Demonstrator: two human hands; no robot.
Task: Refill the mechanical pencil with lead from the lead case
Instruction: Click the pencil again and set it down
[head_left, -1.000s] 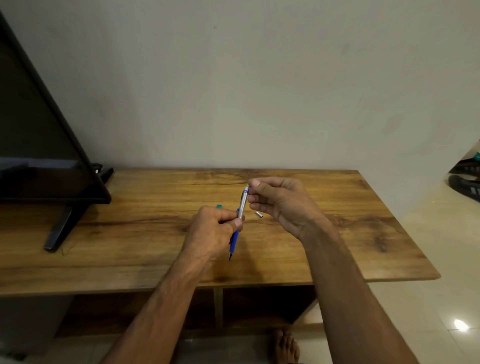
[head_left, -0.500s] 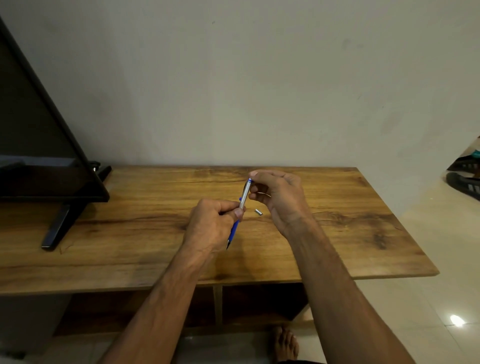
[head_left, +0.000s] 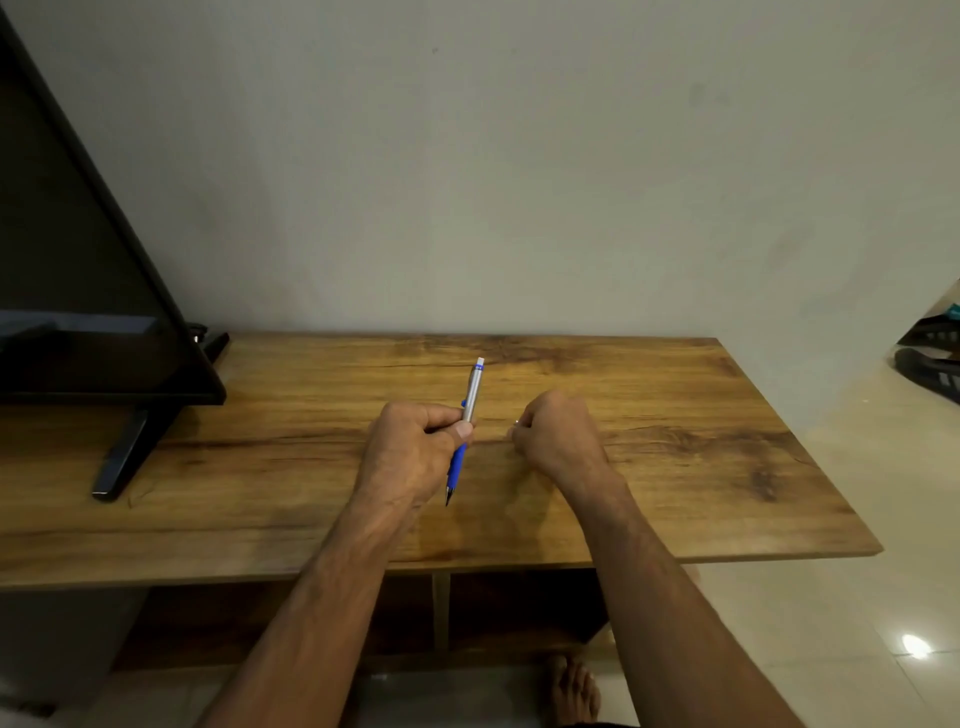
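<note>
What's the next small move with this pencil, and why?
Probably lift the cap and press it over the eraser: the right hand seems to pinch it on the table, while the left hand holds the pencil with that end bare.

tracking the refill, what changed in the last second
The right hand left the top of the blue and silver mechanical pencil and dropped to the wooden table, its curled fingers now at the small silver cap; whether they pinch it is unclear. The left hand still grips the pencil, and the cap lies where it did.
</note>
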